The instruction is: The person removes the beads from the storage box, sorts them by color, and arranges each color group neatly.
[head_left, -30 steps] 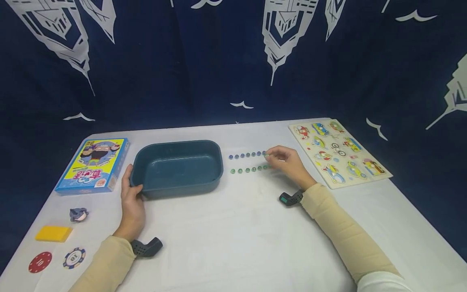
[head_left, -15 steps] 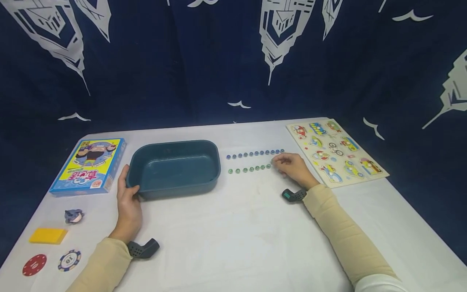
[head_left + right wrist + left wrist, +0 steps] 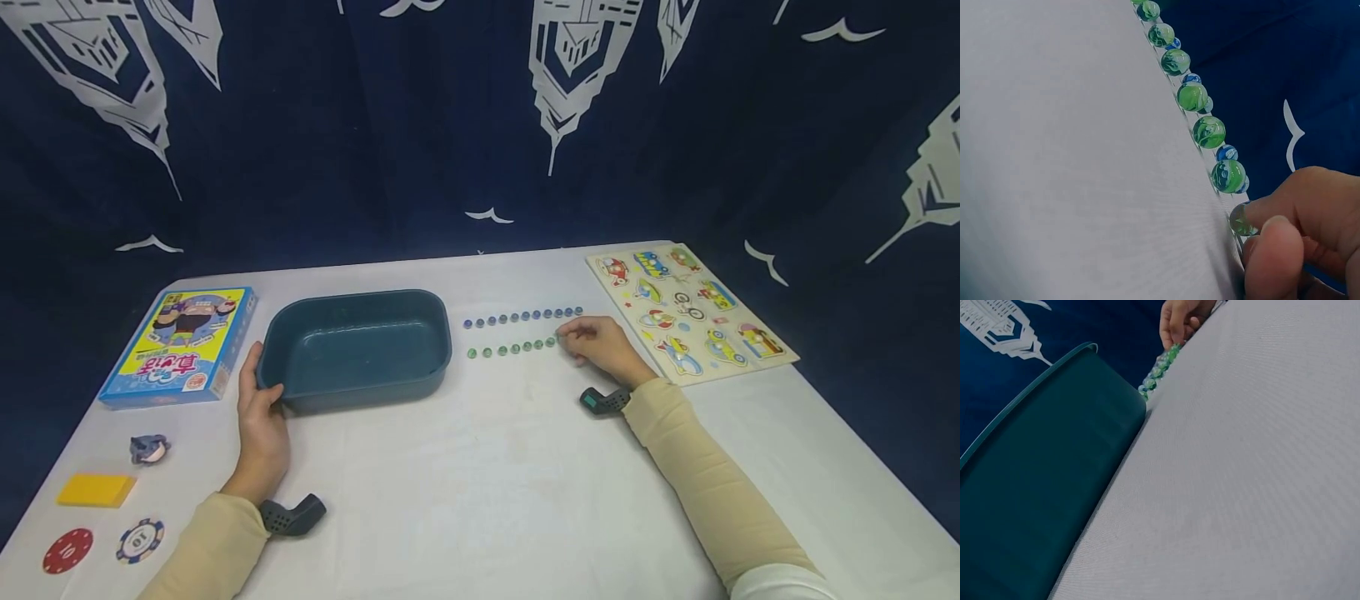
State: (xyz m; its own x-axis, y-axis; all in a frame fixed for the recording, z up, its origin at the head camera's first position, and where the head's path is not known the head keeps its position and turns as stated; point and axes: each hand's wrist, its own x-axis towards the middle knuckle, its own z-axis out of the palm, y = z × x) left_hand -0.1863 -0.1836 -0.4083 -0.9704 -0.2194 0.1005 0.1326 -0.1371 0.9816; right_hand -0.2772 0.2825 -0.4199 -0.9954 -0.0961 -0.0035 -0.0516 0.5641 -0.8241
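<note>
My left hand (image 3: 262, 429) holds the left end of a dark teal rectangular tub (image 3: 360, 393), thumb at its front corner and fingers along the side. In the left wrist view only the tub's outer wall (image 3: 1054, 469) shows, not that hand. At the right end of a row of green marbles (image 3: 515, 348), my right hand (image 3: 600, 346) pinches one green marble (image 3: 1239, 220) between thumb and index finger, close over the white table. Behind runs a parallel row of blue marbles (image 3: 525, 316), partly hidden by the green ones in the right wrist view.
A wooden picture puzzle board (image 3: 686, 312) lies right of my right hand. Left of the tub is a blue and yellow box (image 3: 180, 346). Nearer stand a small shark figure (image 3: 149, 449), a yellow block (image 3: 96, 490), a red chip (image 3: 67, 551) and a blue-white chip (image 3: 140, 541).
My right hand has moved from the end of the blue row toward me, to the end of the green row, uncovering the last blue marbles. My left hand stays on the tub.
</note>
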